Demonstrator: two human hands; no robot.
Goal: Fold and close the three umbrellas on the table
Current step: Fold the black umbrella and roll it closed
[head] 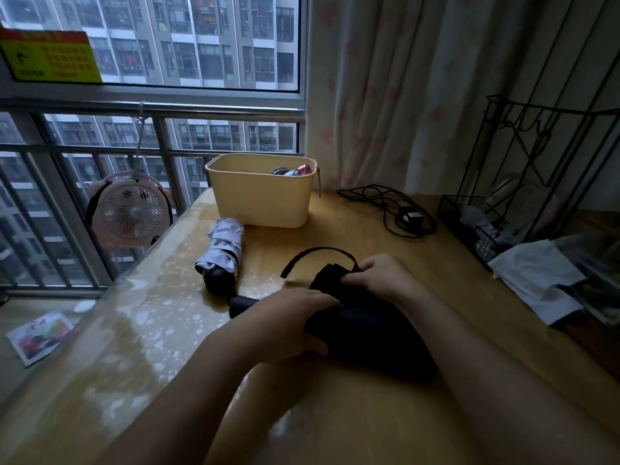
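A black folded umbrella lies across the middle of the wooden table, its dark handle pointing left. My left hand grips its canopy near the handle end. My right hand pinches the fabric at the far end, where a black strap loops out over the table. A grey-white folded umbrella with a black handle lies to the left, apart from both hands. A third umbrella end shows inside the cream bin.
The cream bin stands at the back of the table. A black cable with an adapter lies at the back right. A wire rack and white papers fill the right side. A small pink fan hangs on the window railing at left.
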